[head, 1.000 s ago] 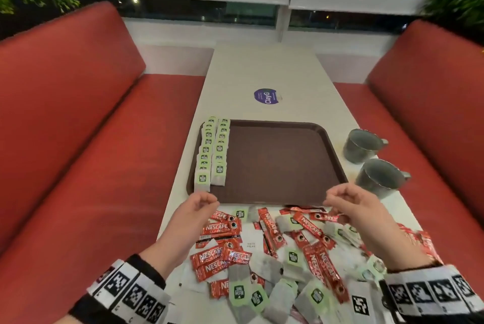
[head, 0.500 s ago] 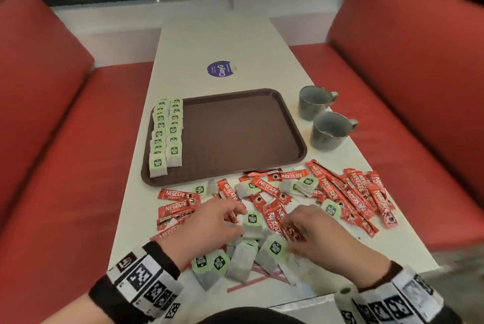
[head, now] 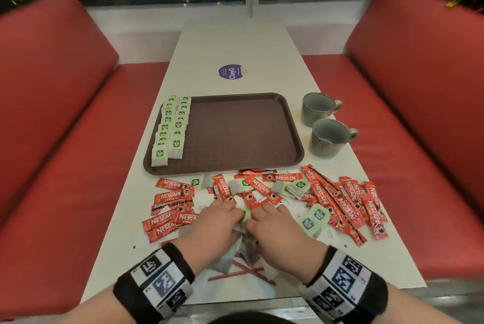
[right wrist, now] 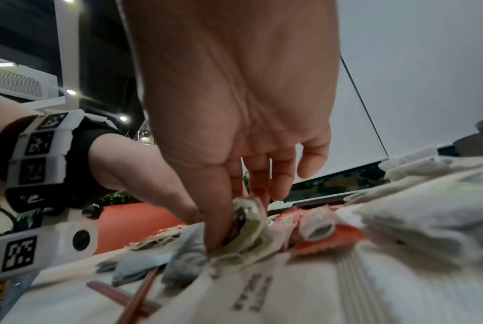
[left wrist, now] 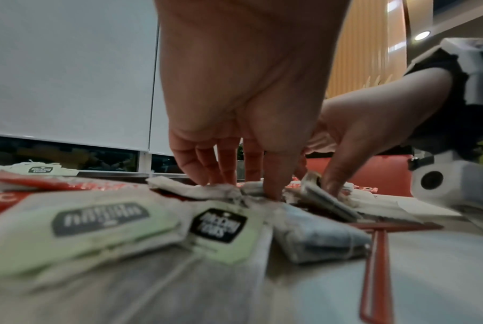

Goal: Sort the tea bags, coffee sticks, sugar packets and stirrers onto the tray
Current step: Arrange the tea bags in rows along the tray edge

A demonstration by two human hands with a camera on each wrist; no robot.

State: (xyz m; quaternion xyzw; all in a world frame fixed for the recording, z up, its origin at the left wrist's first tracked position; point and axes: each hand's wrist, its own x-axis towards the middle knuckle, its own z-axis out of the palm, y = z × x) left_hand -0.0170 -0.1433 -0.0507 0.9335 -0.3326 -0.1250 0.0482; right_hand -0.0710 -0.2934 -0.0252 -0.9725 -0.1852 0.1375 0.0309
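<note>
The brown tray (head: pixel 243 135) holds two rows of green-tagged tea bags (head: pixel 171 129) along its left side. In front of it lies a mixed pile: red coffee sticks (head: pixel 340 197), loose tea bags (head: pixel 314 218), white sugar packets (head: pixel 328 233) and red stirrers (head: pixel 243 268). Both hands meet in the middle of the pile. My left hand (head: pixel 235 215) has its thumb and fingertips down around a crumpled tea bag (left wrist: pixel 195 188). My right hand (head: pixel 258 215) pinches a green-tagged tea bag (right wrist: pixel 244 221) between thumb and fingers, its edge lifted off the pile.
Two grey cups (head: pixel 318 108) (head: pixel 330 137) stand right of the tray. A purple sticker (head: pixel 231 72) lies on the far table top. Red benches (head: pixel 65 140) flank the narrow white table (head: pixel 235 43). Most of the tray floor is bare.
Both hands drew back from the tray's front edge into the pile and came together at its middle. The right hand has taken hold of a tea bag.
</note>
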